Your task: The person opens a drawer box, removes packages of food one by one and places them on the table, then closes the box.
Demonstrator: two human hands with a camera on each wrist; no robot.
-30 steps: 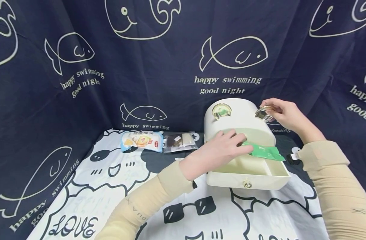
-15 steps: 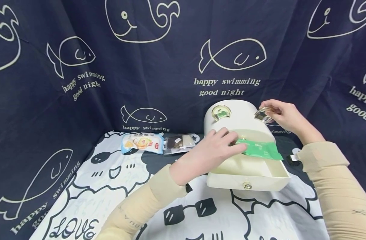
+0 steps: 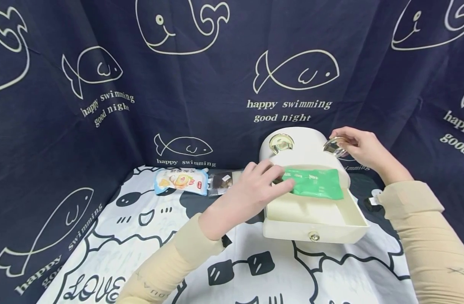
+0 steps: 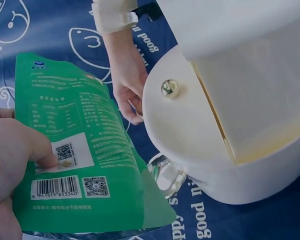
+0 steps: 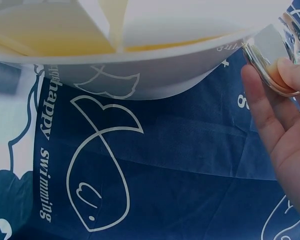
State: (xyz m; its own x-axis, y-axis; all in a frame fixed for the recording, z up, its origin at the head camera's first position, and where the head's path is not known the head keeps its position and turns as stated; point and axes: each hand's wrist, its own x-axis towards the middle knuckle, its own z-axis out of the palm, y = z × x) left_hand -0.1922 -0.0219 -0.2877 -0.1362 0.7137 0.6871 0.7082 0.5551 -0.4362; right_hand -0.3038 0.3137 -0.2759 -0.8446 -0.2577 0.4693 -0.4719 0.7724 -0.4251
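At the right of the patterned cloth (image 3: 114,236), a white box (image 3: 307,145) stands before the dark backdrop (image 3: 213,93), its lower drawer (image 3: 292,231) pulled out toward the person; a round knob (image 3: 314,236) is fitted to the drawer's front. The left hand (image 3: 248,192) grips a green packet (image 3: 315,183) by its left end, thumb on the printed face. The green packet is held up, crossing the box front and the rear of the drawer as seen from the head (whether it touches either cannot be determined). On that face, the left wrist view records a barcode (image 4: 54,188). The right hand (image 3: 362,147) pinches the right metallic disc (image 3: 333,146) at the top of the box between thumb and fingers. A gold-rimmed left disc (image 3: 281,143) is mounted opposite. Well left of the drawer, a light-blue packet (image 3: 181,181) lies near the backdrop; a dark packet (image 3: 218,183) lies just beside it, partly hidden by the left hand.
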